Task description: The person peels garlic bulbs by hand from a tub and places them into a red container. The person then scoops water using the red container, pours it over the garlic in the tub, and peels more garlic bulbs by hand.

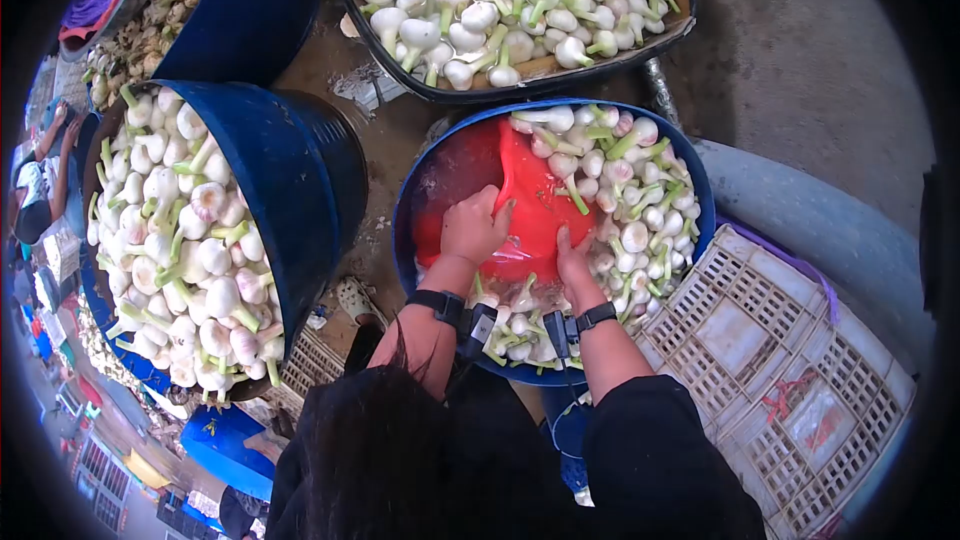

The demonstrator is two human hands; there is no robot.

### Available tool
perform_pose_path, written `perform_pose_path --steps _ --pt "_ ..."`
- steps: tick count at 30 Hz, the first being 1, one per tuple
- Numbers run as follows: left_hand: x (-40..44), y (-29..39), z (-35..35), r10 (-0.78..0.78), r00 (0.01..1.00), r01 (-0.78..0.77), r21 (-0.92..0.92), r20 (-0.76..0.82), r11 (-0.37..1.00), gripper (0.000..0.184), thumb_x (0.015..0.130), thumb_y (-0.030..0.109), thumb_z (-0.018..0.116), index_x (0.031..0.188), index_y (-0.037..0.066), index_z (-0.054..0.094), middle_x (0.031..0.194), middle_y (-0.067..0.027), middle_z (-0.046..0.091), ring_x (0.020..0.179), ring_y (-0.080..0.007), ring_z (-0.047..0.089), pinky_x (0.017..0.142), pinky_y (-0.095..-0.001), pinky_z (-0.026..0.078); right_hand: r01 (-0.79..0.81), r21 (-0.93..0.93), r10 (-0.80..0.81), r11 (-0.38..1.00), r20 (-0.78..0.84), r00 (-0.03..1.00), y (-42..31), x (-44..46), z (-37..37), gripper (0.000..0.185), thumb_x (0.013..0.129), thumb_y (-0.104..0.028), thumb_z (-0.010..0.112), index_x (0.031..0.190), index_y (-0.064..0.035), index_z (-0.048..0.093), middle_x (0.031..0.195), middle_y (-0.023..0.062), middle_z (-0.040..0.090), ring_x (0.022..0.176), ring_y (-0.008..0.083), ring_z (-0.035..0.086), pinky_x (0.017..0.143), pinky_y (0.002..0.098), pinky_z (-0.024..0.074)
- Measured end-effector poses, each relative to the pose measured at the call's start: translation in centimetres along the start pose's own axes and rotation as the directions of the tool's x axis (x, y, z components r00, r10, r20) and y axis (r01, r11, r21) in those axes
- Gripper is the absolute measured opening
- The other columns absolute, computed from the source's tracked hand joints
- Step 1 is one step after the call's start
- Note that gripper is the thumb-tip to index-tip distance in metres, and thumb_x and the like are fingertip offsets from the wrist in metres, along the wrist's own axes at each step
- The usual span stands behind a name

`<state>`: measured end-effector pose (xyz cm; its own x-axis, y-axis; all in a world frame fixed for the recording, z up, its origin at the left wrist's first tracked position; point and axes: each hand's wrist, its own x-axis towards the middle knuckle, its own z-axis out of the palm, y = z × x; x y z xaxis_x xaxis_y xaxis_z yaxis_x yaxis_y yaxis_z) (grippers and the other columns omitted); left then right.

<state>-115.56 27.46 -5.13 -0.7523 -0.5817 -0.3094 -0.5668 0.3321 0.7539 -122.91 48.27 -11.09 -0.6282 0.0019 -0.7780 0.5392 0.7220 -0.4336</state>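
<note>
A red plastic basin [545, 205] is tilted inside a round blue tub [708, 190], partly in the water. My left hand [474, 225] is closed around its near left rim. On the right side of the basin, my right hand [574, 262] grips the edge with the thumb up; its other fingers are mostly hidden. White garlic bulbs [640, 230] with short green stems fill the right and near parts of the tub. At the tub's left, murky water [455, 175] shows beside the basin.
Behind the tub stands a black-rimmed tray [470, 95] of garlic in water. A large blue barrel [300, 160] heaped with garlic is on the left. White plastic crates [745, 320] lie to the right. Another person [40, 180] is at the far left.
</note>
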Motion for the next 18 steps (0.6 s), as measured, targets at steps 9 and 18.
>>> perform_pose_path --steps 9,18 --pt "-0.2 -1.0 1.0 0.0 1.0 0.0 0.001 -0.018 1.0 0.024 0.081 0.029 0.057 0.076 0.006 0.05 0.073 -0.0181 0.06 0.069 -0.0394 0.058 0.061 -0.0493 0.046 0.027 -0.021 -0.029 0.999 -0.087 0.996 -0.2 0.2 0.4 0.088 0.085 -0.049 0.051 0.142 -0.0063 -0.003 0.145 0.0213 0.013 0.134 0.0334 0.014 0.109 0.0374 0.0156" --pt "-0.5 -1.1 1.1 -0.013 0.999 0.012 -0.027 -0.033 1.0 0.024 0.081 0.029 0.058 0.079 0.006 0.053 0.077 -0.0173 0.06 0.071 -0.039 0.058 0.062 -0.0477 0.045 0.082 -0.054 -0.086 0.995 -0.077 0.993 0.7 1.1 0.3 0.084 0.086 -0.044 0.051 0.142 -0.0083 0.0 0.143 0.0203 0.021 0.132 0.0327 0.021 0.107 0.0371 0.0192"
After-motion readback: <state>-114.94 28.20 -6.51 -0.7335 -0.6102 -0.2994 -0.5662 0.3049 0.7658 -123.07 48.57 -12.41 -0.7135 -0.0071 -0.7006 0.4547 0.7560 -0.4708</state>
